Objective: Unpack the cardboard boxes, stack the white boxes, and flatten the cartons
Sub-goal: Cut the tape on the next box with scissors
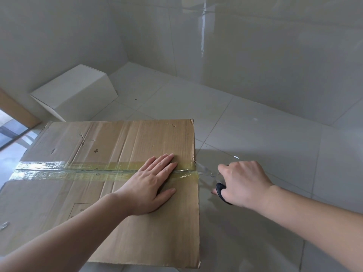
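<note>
A brown cardboard box [110,146] fills the lower left, its top flaps closed by a strip of clear tape [59,170] running left to right. My left hand [151,183] lies flat on the top near the right end of the tape, fingers straight. My right hand [243,183] grips black-handled scissors [220,190] just past the box's right edge. Their blades [205,170] point left at the tape's end on that edge. One white box [76,91] stands on the floor behind the carton, by the wall.
The floor [265,134] is glossy pale tile, with white tiled walls [255,46] meeting in a corner behind. A brown panel [15,108] and a glass edge show at the far left. Open floor lies to the right of the carton.
</note>
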